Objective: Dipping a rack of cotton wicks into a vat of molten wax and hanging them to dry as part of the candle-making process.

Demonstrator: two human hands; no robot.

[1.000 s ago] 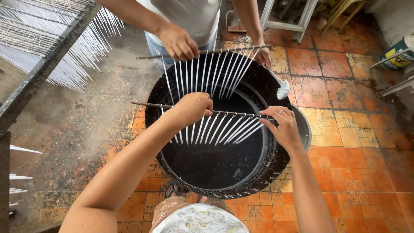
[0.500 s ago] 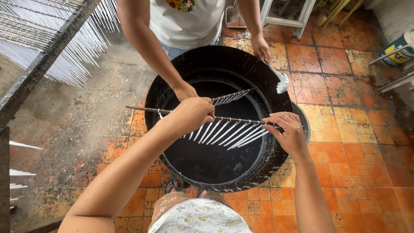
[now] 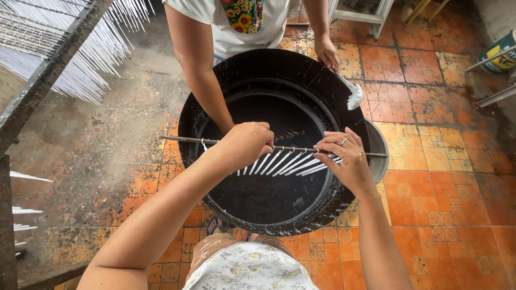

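Rod [image 3: 293, 149] of white candles [image 3: 285, 162]: lies crosswise over black vat [image 3: 215, 102]; left hand [image 3: 248, 144] clenched mid-rod, right hand [image 3: 344, 158] pinching candles nearer right end.

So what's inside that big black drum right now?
Inside the black drum hangs a rod of white tapers, held by the left hand and right hand. Behind it, another person's rod dips deeper. The dark interior hides any liquid and the lower taper ends.

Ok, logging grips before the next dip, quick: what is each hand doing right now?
Left hand: closed around the metal rod strung with white candles.
Right hand: fingers on the same rod, pinching it lightly; not a full fist.
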